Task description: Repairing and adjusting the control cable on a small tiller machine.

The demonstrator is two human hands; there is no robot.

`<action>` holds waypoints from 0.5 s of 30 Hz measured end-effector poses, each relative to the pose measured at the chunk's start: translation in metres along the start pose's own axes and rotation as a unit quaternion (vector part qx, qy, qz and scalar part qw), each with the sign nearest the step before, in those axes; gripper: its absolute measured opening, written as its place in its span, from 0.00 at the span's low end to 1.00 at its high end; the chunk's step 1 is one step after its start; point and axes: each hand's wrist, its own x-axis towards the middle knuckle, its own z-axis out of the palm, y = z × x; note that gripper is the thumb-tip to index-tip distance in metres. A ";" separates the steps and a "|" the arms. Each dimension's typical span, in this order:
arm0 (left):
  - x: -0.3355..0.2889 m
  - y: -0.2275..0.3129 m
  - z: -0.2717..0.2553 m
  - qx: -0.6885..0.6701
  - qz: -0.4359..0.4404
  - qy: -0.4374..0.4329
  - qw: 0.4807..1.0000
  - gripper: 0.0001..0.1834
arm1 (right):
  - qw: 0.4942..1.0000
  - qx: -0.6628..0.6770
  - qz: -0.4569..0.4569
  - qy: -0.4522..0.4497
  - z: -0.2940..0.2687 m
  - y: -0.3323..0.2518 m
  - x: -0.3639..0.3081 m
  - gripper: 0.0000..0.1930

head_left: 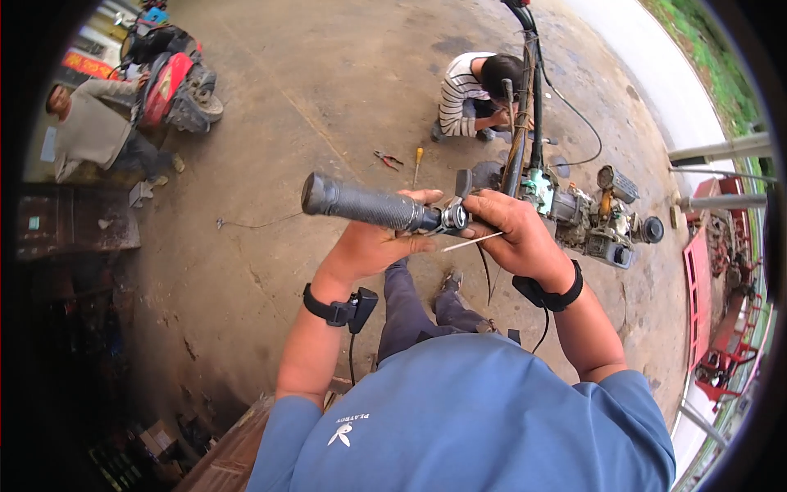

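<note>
A black rubber handlebar grip (361, 202) points left in front of me, with a metal lever clamp (454, 217) at its inner end. My left hand (369, 248) is closed around the handle from below, fingers showing on both sides of it beside the clamp. A short dark lever (464, 184) sticks up from the clamp. Close against the clamp's right side, my right hand (520, 234) is closed with bent fingers. A thin pale rod (473, 243) juts out leftward from those fingers. What the fingertips touch at the clamp is partly hidden.
An engine (594, 213) on long dark handlebar tubes (525, 123) stands right. Red-handled pliers (388, 160) and a yellow-handled screwdriver (418, 164) lie on the concrete. One person (471, 94) crouches beyond the tubes; another (94, 123) sits by a red motorcycle (172, 90).
</note>
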 end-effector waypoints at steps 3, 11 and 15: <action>0.022 0.000 -0.023 0.106 0.193 -0.102 0.970 0.40 | 0.999 -0.020 0.025 -0.029 -0.001 -0.007 0.006 0.21; 0.067 -0.005 -0.044 0.091 0.299 -0.169 0.935 0.28 | 0.994 -0.055 0.095 -0.018 -0.004 -0.027 0.013 0.24; 0.092 -0.019 -0.045 0.082 0.379 -0.194 0.901 0.24 | 0.990 -0.056 0.127 -0.017 0.001 -0.024 0.009 0.27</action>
